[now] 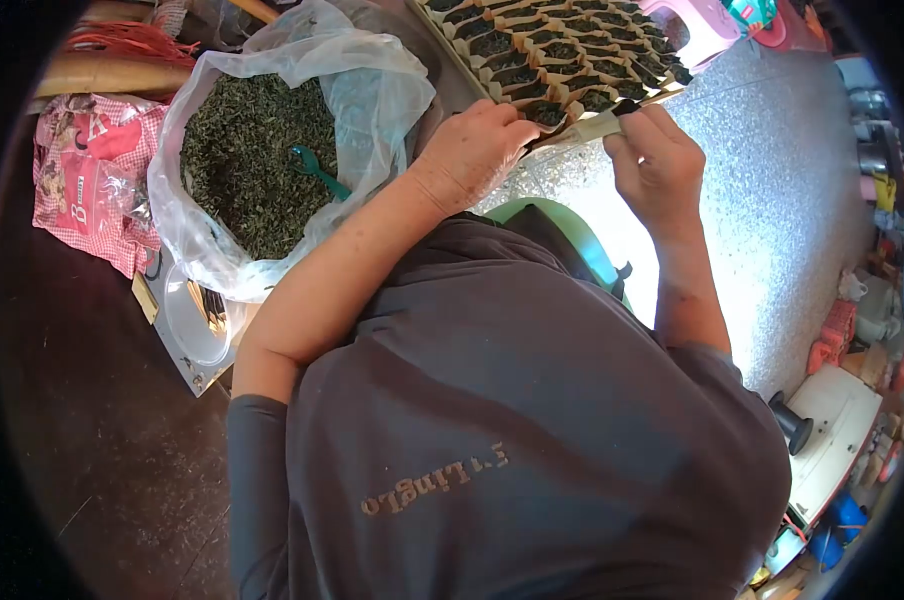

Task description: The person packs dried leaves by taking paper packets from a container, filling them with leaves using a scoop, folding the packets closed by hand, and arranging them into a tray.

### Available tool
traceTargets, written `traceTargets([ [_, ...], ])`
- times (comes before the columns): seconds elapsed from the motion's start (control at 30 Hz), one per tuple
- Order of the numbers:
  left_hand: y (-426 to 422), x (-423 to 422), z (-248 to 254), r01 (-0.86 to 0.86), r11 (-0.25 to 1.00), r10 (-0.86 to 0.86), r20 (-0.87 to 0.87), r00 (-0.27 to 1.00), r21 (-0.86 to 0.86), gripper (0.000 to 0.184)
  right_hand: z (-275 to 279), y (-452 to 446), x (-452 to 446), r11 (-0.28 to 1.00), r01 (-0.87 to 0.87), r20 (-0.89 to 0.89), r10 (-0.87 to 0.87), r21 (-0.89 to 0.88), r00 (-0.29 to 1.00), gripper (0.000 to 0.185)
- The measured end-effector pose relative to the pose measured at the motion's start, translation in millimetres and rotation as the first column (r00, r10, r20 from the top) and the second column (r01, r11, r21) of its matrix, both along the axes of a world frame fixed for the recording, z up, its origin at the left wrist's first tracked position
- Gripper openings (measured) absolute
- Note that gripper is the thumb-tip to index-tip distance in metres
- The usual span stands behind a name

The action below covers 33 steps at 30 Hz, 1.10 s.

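Note:
My left hand (480,150) is closed at the near edge of a tray (464,82), its fingertips against the front paper packets. What its fingers grip there is hidden. The tray carries rows of small open tan paper packets (560,50) filled with dark dried leaf. My right hand (664,160) pinches one end of a flat beige piece (594,128), which looks like paper, by the tray's near right corner. To the left of my left forearm stands a clear plastic bag (372,90) of loose dried leaf (257,150), with a teal scoop (317,172) lying in it.
Red-checked bags (97,180) lie left of the plastic bag. A white round dish (194,318) sits below it. A green stool (557,225) is beneath me, and a pink plastic stool (700,30) stands beyond the tray. A white box (837,430) and clutter line the right side.

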<state>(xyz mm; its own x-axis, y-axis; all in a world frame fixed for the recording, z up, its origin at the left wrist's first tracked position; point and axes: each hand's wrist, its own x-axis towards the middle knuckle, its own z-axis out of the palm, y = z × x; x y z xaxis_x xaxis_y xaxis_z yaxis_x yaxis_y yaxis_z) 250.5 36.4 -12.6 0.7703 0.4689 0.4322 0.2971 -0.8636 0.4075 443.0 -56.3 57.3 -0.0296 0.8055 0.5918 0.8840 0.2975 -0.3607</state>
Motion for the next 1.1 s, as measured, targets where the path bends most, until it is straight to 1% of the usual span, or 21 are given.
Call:
traceTargets([
  [0.03, -0.6, -1.0, -1.1, -0.020, 1.000, 0.020, -0.018, 1.000, 0.001, 0.020, -1.9, 2.6, -1.4, 1.000, -0.004, -0.004, 0.004, -0.003, 1.000, 0.017],
  [0.1, -1.4, -0.7, -2.0, -0.035, 0.999, 0.035, -0.038, 0.999, 0.006, 0.021, -4.4, 6.4, -3.8, 0.998, -0.018, 0.030, 0.016, 0.067, 0.999, 0.017],
  [0.23, 0.8, -0.9, -0.6, -0.045, 0.999, 0.046, -0.059, 0.997, 0.017, 0.021, -0.4, 8.3, -4.9, 0.995, -0.065, 0.073, 0.060, 0.070, 0.996, 0.015],
  [0.3, 2.6, -0.6, -0.9, -0.047, 0.999, 0.048, -0.054, 0.997, 0.026, 0.020, -8.9, 14.3, -4.7, 0.997, -0.070, 0.105, 0.066, 0.036, 0.992, 0.017],
  [0.37, 3.1, -0.8, -2.2, -0.049, 0.998, 0.050, -0.050, 0.997, 0.032, 0.020, -15.2, 18.2, -7.9, 0.996, -0.077, 0.098, 0.073, 0.036, 0.992, 0.017],
  [0.43, 2.6, -0.7, -3.9, -0.075, 0.997, 0.074, -0.046, 0.996, -0.006, 0.018, -25.0, 21.2, -13.9, 0.997, -0.069, 0.111, 0.066, 0.018, 0.992, 0.017],
  [0.47, 2.6, -0.3, -3.7, -0.061, 0.998, 0.060, -0.043, 0.997, -0.003, 0.018, -29.6, 22.9, -16.4, 0.995, -0.098, 0.119, 0.094, 0.023, 0.988, 0.016],
  [0.53, 2.6, -2.6, -1.4, -0.073, 0.997, 0.074, 0.022, 0.997, -0.020, 0.017, -35.4, 25.4, -23.8, 0.990, -0.137, 0.127, 0.132, 0.029, 0.983, 0.016],
  [0.6, 4.1, -3.9, 3.5, -0.060, 0.998, 0.060, 0.035, 0.998, -0.022, 0.014, -42.8, 28.8, -28.6, 0.989, -0.144, 0.148, 0.138, 0.031, 0.979, 0.014],
  [0.67, 5.6, -4.8, 6.9, -0.096, 0.994, 0.100, 0.096, 0.990, -0.043, 0.012, -51.1, 29.3, -31.9, 0.993, -0.117, 0.156, 0.114, 0.011, 0.981, 0.012],
  [0.73, 9.4, -6.0, 7.4, -0.090, 0.994, 0.095, 0.090, 0.991, -0.058, 0.011, -56.8, 31.6, -31.2, 0.988, -0.152, 0.177, 0.151, -0.009, 0.972, 0.009],
  [0.87, 10.2, -8.8, 8.2, -0.097, 0.993, 0.101, 0.067, 0.993, -0.067, 0.010, -67.9, 34.4, -29.9, 0.990, -0.137, 0.174, 0.140, -0.027, 0.975, 0.008],
  [1.07, 5.5, -10.5, 11.9, -0.086, 0.993, 0.091, 0.063, 0.994, -0.076, 0.012, -68.2, 34.2, -29.0, 0.987, -0.154, 0.168, 0.159, -0.047, 0.973, 0.007],
  [1.1, 4.8, -12.8, 13.4, -0.097, 0.992, 0.102, 0.062, 0.993, -0.075, 0.012, -65.4, 30.9, -28.4, 0.986, -0.134, 0.172, 0.150, -0.103, 0.974, 0.007],
])
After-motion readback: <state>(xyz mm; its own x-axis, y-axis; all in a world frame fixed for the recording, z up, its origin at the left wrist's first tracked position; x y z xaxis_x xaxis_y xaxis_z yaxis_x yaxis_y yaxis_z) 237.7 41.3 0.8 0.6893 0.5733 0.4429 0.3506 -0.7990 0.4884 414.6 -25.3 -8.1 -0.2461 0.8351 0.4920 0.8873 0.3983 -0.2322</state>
